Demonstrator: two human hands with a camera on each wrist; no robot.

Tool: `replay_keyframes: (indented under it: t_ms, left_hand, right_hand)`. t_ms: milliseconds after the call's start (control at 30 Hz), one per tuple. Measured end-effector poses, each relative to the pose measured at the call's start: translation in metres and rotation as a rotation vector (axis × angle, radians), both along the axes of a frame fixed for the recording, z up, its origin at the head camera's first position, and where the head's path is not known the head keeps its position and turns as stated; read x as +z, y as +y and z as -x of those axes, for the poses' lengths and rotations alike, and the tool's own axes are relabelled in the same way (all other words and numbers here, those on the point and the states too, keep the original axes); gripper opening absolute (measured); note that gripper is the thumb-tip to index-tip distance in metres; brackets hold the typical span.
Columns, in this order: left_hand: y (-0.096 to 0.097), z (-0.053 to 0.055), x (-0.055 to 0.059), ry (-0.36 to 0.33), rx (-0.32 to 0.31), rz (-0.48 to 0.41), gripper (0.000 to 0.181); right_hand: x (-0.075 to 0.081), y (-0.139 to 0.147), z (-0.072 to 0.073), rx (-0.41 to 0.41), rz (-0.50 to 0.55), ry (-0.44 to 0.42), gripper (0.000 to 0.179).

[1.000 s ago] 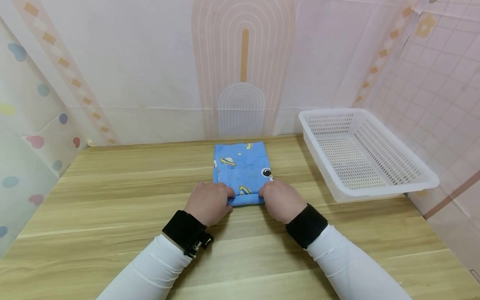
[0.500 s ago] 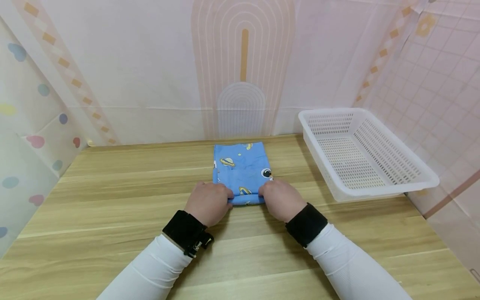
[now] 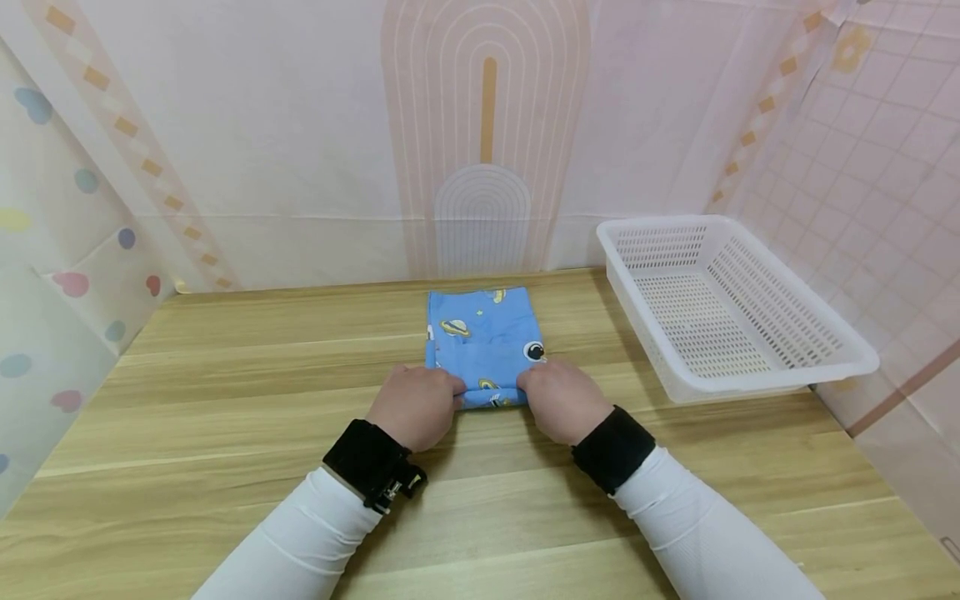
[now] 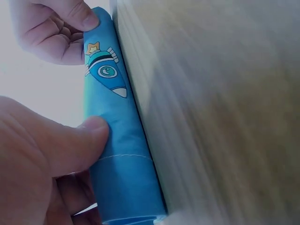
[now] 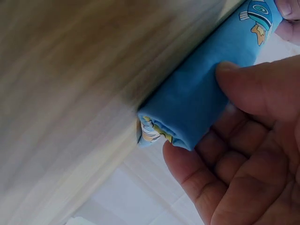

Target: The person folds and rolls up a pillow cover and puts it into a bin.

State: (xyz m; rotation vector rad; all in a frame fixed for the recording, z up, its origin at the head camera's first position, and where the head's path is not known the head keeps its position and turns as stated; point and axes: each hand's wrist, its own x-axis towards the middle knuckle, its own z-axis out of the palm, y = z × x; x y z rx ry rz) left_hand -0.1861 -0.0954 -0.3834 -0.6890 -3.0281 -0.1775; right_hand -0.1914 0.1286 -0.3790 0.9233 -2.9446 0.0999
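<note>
A folded blue cloth [image 3: 483, 342] printed with planets and an astronaut lies flat on the wooden table, its near edge turned up into a small roll. The left hand [image 3: 416, 408] grips the left end of that roll, its thumb pressing on the near side in the left wrist view. At the other end the right hand [image 3: 564, 402] holds the roll with curled fingers and its thumb on top. Close up, the rolled edge [image 4: 112, 136] shows a rocket print and a stitched seam. Layers of fabric are visible at the roll's end [image 5: 161, 131] in the right wrist view.
A white perforated plastic basket [image 3: 675, 367] stands at the right rear of the wooden table [image 3: 262, 358]. Behind the table hangs a patterned wall covering [image 3: 300, 150], with more of it along both sides.
The roll has turned slightly away from the person, so a rocket print now shows on its front and the nearest planet is partly covered. The cloth's far edge has come slightly nearer.
</note>
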Motion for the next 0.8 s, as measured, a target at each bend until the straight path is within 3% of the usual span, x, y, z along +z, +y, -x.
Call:
replay_keyframes:
  t_ms: [267, 600, 800]
  left_hand:
    - [-0.0039, 0.0038, 0.0002, -0.086, 0.027, -0.073, 0.009]
    - [-0.0072, 0.0070, -0.0012, -0.073, 0.001, -0.141, 0.015]
    - [-0.0061, 0.0091, -0.0014, -0.095, 0.010, -0.141, 0.015]
  right_hand:
    - [-0.0030, 0.0004, 0.0021, -0.015, 0.002, -0.030, 0.011]
    - [-0.0002, -0.0011, 0.0013, -0.083, 0.065, -0.109, 0.014]
    - [0.0006, -0.0012, 0.0013, -0.083, 0.064, -0.110, 0.016]
